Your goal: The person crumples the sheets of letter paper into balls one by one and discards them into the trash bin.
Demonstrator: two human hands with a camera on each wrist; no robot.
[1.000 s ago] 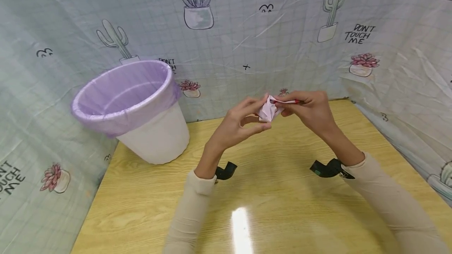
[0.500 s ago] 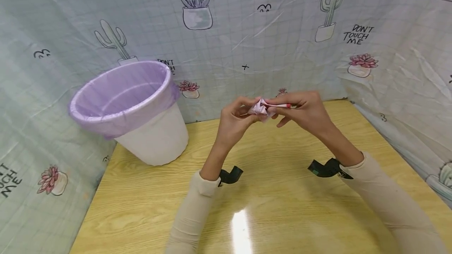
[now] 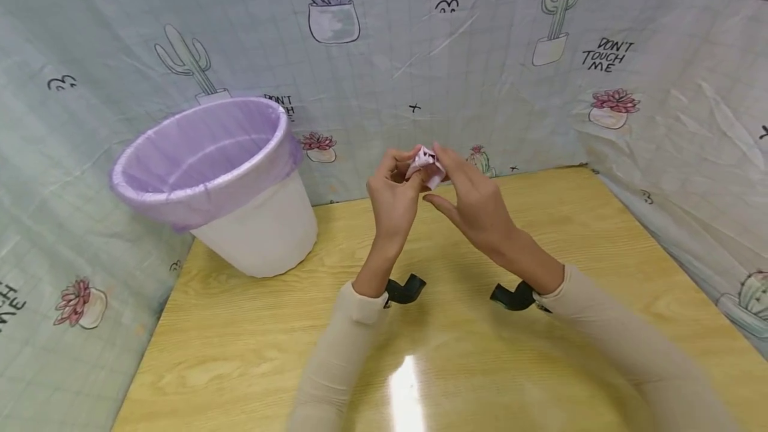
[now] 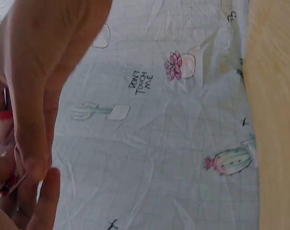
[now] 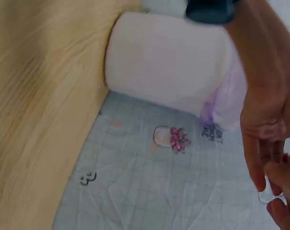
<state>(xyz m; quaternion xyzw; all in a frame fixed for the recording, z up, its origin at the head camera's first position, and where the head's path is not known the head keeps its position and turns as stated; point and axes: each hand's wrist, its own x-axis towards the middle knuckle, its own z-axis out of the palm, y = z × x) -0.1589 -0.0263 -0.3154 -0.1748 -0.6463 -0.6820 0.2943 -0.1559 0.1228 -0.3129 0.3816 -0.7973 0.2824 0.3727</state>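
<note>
In the head view, a crumpled pale pink paper (image 3: 427, 167) is held up between the two hands, above the far part of the table. My left hand (image 3: 393, 199) pinches it with thumb and bent fingers. Straight fingers of my right hand (image 3: 480, 202) touch the paper's right side, while the thumb points left just below it. Up close in the left wrist view, a red band (image 4: 5, 115) shows beside the right fingers; most of the paper is hidden behind them. Only a pale bit of the paper (image 5: 266, 192) peeks out below the left hand (image 5: 269, 129) in the right wrist view.
A white bin (image 3: 264, 232) with a purple liner (image 3: 240, 199) over its rim stands at the back left of the wooden table (image 3: 480, 352). Behind the table hangs a cactus-print sheet (image 3: 384, 52). Both wrists carry a black camera mount (image 3: 408, 289).
Both hands have shifted left with the paper, the right one more. The right hand has gone from pinching a red-ended strip to laying straighter fingers against the paper, its thumb apart.
</note>
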